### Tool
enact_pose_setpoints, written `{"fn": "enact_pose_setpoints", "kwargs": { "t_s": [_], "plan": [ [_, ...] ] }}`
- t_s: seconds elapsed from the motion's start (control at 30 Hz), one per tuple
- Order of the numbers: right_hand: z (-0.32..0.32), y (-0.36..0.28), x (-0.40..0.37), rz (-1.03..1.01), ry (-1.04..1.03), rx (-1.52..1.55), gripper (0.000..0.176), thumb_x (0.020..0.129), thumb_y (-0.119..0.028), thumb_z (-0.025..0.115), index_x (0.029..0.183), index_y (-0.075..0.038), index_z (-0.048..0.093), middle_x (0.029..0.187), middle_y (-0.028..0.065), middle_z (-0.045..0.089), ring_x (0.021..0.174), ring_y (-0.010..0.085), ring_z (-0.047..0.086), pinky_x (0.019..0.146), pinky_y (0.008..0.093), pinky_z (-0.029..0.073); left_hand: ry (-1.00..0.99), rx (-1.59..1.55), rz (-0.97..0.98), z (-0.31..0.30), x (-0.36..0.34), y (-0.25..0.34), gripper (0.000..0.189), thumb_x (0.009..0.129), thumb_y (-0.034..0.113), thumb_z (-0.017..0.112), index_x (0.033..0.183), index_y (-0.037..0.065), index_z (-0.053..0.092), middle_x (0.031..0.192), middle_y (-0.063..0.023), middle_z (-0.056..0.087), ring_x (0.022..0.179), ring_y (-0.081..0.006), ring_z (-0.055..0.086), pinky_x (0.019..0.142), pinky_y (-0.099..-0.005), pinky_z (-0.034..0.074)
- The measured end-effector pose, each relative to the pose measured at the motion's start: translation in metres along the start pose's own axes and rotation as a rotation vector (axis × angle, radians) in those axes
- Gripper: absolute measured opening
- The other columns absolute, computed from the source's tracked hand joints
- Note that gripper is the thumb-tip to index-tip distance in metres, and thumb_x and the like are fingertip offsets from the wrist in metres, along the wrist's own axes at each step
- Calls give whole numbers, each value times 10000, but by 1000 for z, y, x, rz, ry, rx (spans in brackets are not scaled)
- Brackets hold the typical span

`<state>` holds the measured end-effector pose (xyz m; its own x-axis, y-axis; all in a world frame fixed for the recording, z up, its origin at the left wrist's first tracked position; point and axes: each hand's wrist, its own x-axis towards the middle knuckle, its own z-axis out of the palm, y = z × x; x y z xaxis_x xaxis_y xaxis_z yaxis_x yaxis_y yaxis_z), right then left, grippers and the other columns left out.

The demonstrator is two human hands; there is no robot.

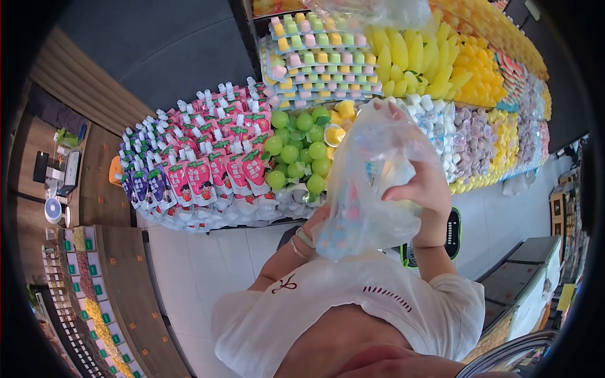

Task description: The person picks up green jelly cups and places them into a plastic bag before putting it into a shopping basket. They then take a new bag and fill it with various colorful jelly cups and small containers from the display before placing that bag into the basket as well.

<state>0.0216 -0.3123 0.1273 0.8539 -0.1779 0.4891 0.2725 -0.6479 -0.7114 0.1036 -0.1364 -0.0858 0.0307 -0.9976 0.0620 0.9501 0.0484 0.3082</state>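
Note:
A clear plastic bag (353,208) hangs in front of my chest, with small coloured packs showing blurred through its film. My right hand (428,192) grips the bag from the right side; its thumb lies over the film and its fingers show faintly behind the upper part. At the bag's left edge is my left hand (320,219), closed against the film, with most of its fingers hidden behind it. Just beyond the bag are green balls like grapes (299,151) and yellow cup-like pieces (340,123) on the display.
Pink and purple spouted pouches (201,164) fill the display's left end. Cube-shaped sweets in trays (321,57), yellow banana-shaped packs (416,53) and white cups (438,129) stand farther back and right. A black device with a green rim (452,233) is beside my right forearm.

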Motion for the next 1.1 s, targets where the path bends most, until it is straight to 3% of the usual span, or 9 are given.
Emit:
{"fn": "enact_pose_setpoints", "kwargs": {
  "t_s": [0.2, 0.37, 0.47, 0.53, 0.67, 0.7, 0.83, 0.97, 1.1],
  "plan": [
    [-23, 2, -38, -44, 87, 115, 759, 616, -401, 794, 1165, 47, 522, 1330, 258, 414, 1266, 355, 387, 1022, 428, 306, 174, -47, 31, 12, -9, 12, 633, 773, 245, 690, 1302, 74, 388, 1107, -35, 548, 1001, -158, 552, 838, -342, 496],
    [-6, 6, -45, -46, 519, -117, 1013, 653, -656, 649, 1357, 5, 341, 1424, 241, 265, 1309, 346, 310, 1045, 452, 250, 174, 240, 207, -44, -12, -10, 755, 667, 202, 783, 1299, 75, 389, 1142, -35, 531, 1054, -156, 526, 886, -351, 472],
    [26, 16, -59, 318, 285, 512, 1145, 597, -590, 737, 1426, -25, 185, 1452, 214, 217, 1330, 332, 268, 1062, 457, 212, 133, 298, 276, -28, -5, 4, 772, 660, 205, 791, 1303, 75, 384, 1158, -36, 518, 1065, -156, 513, 896, -351, 462],
    [42, 37, -66, 318, 51, 444, 1277, 511, -493, 832, 1448, -50, 85, 1465, 196, 199, 1349, 311, 225, 1076, 440, 194, 95, 316, 323, -22, -3, 13, 783, 656, 208, 797, 1305, 75, 381, 1169, -37, 509, 1073, -157, 505, 903, -351, 456],
    [58, 66, -56, 437, 230, 416, 1176, 558, -212, 851, 1450, -56, 100, 1474, 185, 184, 1367, 244, 198, 1065, 385, 252, 61, 429, 369, -16, -1, 22, 805, 647, 212, 808, 1311, 75, 376, 1191, -39, 492, 1088, -157, 488, 917, -351, 442],
    [58, 77, -50, 276, 259, 329, 933, 637, -106, 783, 1404, -30, 257, 1372, 170, 373, 1263, 210, 383, 994, 342, 363, 70, 490, 369, -14, -1, 21, 810, 644, 214, 811, 1312, 75, 374, 1197, -39, 487, 1092, -158, 484, 921, -351, 439],
    [43, 75, -50, 498, 177, 565, 412, 730, -105, 702, 1093, -2, 536, 1018, 88, 565, 849, 131, 582, 688, 255, 466, 201, 904, 333, -6, -4, 23, 778, 684, 265, 790, 1316, 78, 375, 1201, -32, 480, 1121, -159, 458, 940, -373, 418],
    [14, 6, -25, -6, 692, 640, 93, 800, -68, 614, 856, -6, 573, 764, 48, 561, 560, 109, 520, 473, 220, 362, 241, 541, 461, 1, -6, 8, 655, 740, 266, 742, 1281, 87, 419, 1167, -28, 515, 1106, -194, 490, 937, -401, 414],
    [6, -24, -9, -208, 782, 360, 133, 799, -61, 610, 901, 6, 559, 721, 71, 564, 549, 128, 511, 478, 234, 376, 71, -41, 296, -10, -7, 0, 523, 776, 269, 696, 1223, 123, 468, 1155, -27, 538, 1068, -228, 514, 927, -431, 409]
  ]
}}
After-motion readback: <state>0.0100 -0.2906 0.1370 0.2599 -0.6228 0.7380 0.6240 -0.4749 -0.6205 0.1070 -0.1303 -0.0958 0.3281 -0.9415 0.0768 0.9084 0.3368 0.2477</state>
